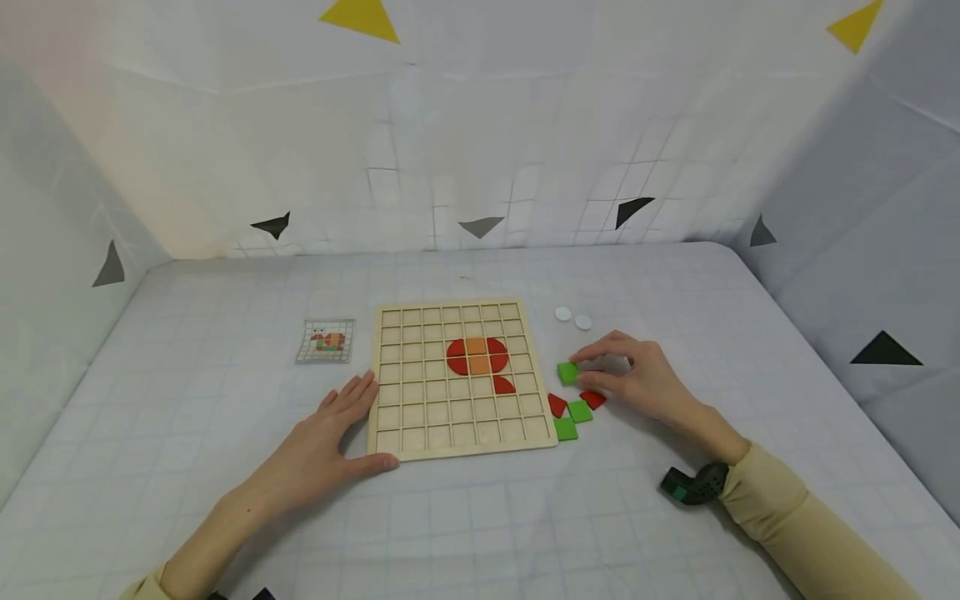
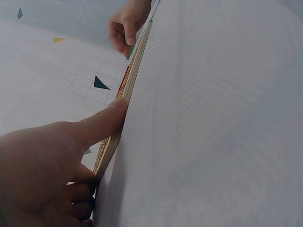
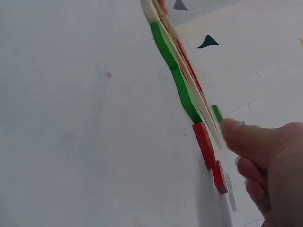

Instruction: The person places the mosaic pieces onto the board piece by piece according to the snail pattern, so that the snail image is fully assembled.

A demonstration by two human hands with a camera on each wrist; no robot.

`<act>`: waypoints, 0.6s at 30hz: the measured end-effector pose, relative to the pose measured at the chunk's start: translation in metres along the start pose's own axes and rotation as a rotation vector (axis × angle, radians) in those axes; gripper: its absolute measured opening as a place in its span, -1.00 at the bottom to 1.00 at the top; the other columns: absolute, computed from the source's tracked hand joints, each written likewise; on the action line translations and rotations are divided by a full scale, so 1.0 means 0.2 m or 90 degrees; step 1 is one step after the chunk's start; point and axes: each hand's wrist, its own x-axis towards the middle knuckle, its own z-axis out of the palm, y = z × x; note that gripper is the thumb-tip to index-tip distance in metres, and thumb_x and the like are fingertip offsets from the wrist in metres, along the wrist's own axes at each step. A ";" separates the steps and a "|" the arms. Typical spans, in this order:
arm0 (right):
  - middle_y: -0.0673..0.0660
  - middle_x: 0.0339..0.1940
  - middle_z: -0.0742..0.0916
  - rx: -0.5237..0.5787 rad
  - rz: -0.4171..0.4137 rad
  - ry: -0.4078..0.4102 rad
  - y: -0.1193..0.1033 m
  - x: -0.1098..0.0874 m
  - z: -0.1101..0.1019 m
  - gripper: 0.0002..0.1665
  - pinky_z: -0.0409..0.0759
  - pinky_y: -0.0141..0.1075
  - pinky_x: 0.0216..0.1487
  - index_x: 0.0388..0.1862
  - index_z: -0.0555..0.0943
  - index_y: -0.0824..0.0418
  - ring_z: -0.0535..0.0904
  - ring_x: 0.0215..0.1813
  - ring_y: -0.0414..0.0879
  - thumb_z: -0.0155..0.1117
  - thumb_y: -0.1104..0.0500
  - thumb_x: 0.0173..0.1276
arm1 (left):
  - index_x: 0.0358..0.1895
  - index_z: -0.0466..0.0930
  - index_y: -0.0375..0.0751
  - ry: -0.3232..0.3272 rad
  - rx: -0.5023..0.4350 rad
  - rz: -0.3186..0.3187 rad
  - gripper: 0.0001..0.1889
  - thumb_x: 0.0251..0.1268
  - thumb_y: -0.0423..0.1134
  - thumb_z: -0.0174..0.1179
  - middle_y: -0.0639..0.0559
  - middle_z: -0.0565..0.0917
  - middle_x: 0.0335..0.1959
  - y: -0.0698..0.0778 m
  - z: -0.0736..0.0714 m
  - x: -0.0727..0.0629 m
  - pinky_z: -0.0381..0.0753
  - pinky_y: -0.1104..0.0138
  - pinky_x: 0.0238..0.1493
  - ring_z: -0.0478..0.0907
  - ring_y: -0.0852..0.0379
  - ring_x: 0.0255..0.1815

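My right hand (image 1: 637,375) pinches a green square tile (image 1: 567,373) between thumb and fingers, just right of a wooden grid board (image 1: 420,408). In the right wrist view that green tile shows edge-on at the thumb tip, raised above the table. My left hand (image 1: 322,442) rests at the board's near left corner, thumb along the front edge and fingers against the left side. Set in the grid are orange squares (image 1: 477,365) flanked by red rounded pieces (image 1: 457,358). One red quarter-round piece (image 1: 503,385) lies in a cell below them.
Beside the board's right edge lie two green squares (image 1: 580,412) and two red pieces (image 1: 557,405). Two white discs (image 1: 582,322) are farther back. A small picture card (image 1: 326,341) with a coloured grid figure lies left of the board. White sheeting (image 1: 480,125) stands behind the table.
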 end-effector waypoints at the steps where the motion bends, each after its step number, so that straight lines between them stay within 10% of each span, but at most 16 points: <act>1: -0.06 -0.15 0.76 -0.005 0.004 0.003 -0.01 0.00 0.00 -0.64 0.54 -0.39 0.07 -0.09 0.76 -0.05 0.63 -0.04 -0.17 0.58 0.24 0.12 | 0.60 0.05 -0.15 0.000 -0.001 0.000 0.15 0.05 0.47 0.26 0.03 0.01 0.65 0.00 0.00 0.00 -0.02 -0.11 0.61 -0.07 -0.08 0.65; 18: -0.11 -0.21 0.79 -0.017 -0.017 0.061 -0.34 0.22 0.07 -0.68 0.64 -0.07 0.00 -0.10 0.77 0.01 0.62 -0.06 -0.19 0.58 0.20 0.13 | 0.59 0.07 -0.18 -0.001 -0.011 0.000 0.13 0.06 0.40 0.32 0.02 0.02 0.65 0.02 -0.01 -0.01 -0.02 -0.11 0.61 -0.07 -0.09 0.65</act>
